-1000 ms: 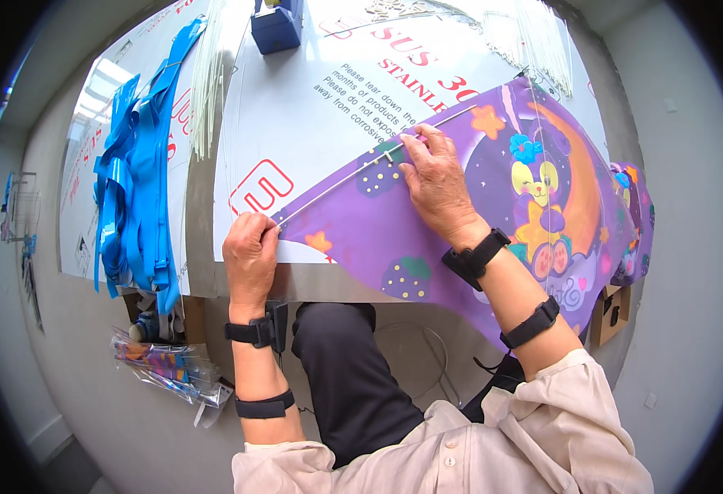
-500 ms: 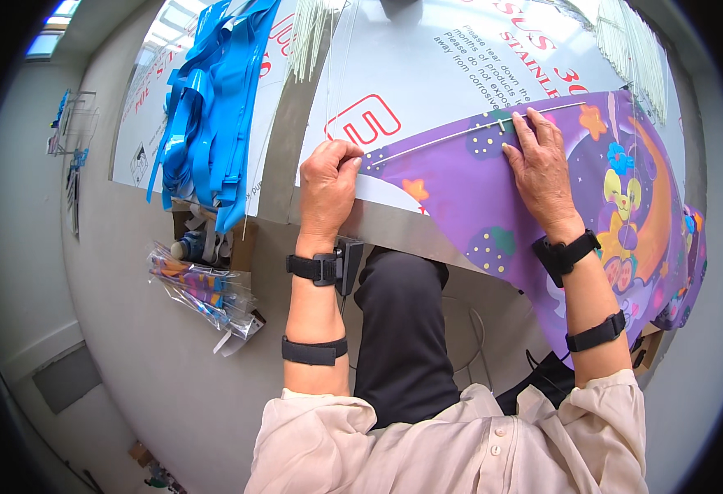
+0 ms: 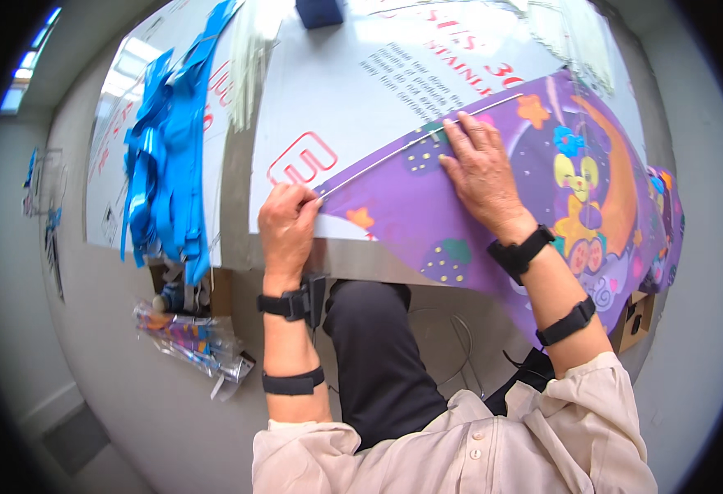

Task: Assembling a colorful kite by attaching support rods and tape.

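Note:
A purple kite sail (image 3: 493, 247) printed with a cartoon bear, a moon and orange stars lies partly on the table and hangs over its front edge. Along its upper edge runs a thin white rod (image 3: 386, 160). My left hand (image 3: 285, 230) pinches the sail's left corner, thumb and fingers closed beside the rod's end. My right hand (image 3: 485, 177) rests palm down with spread fingers on the sail, its fingertips at the rod. A small white fitting on the rod sits just left of those fingertips.
Blue strips (image 3: 172, 156) lie in a heap on the table's left part. Bundles of thin white rods (image 3: 250, 58) and a dark blue block (image 3: 320, 11) are toward the back. Below the left edge hangs a clear plastic package (image 3: 192, 337). A cardboard box (image 3: 634, 323) stands at the right.
The whole view has shifted, so table, sail and hands appear further left. My left fingertips are now closer to the rod's left end. My right hand stays flat on the sail.

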### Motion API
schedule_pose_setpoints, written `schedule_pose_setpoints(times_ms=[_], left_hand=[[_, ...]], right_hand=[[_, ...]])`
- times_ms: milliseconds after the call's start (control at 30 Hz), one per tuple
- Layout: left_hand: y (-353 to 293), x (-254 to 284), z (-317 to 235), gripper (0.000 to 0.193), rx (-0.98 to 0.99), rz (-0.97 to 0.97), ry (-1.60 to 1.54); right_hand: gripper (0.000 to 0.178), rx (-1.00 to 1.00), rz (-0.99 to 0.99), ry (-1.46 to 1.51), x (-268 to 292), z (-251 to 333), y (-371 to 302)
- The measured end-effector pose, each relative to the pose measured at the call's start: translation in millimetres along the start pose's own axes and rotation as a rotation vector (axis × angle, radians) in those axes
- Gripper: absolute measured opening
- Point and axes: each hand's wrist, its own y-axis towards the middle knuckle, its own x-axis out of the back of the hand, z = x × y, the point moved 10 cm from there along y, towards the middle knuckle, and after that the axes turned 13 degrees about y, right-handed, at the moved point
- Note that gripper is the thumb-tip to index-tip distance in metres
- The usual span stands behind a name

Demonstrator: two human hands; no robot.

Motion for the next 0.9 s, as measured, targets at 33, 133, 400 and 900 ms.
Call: schedule_pose_setpoints(times_ms=[33, 133, 400, 900], left_hand=[[-2.9, 7.1, 2.2, 0.004, -0.006, -0.012, 0.012], [-2.8, -1.2, 1.6, 0.005, 0.001, -0.019, 0.000], [-1.4, -3.3, 0.9, 0.009, 0.000, 0.007, -0.035], [-0.8, -2.7, 0.1, 0.010, 0.002, 0.039, -0.017]], right_hand=[[0.048, -0.012, -0.004, 0.031, -4.7, 4.4, 0.6], [0.050, -0.038, -0.010, 0.057, -4.4, -3.8, -3.6], [0.051, -0.067, -0.038, 0.068, -3.4, -8.8, -5.7], [0.053, -0.095, -0.030, 0.079, -5.6, -8.5, -4.9]])
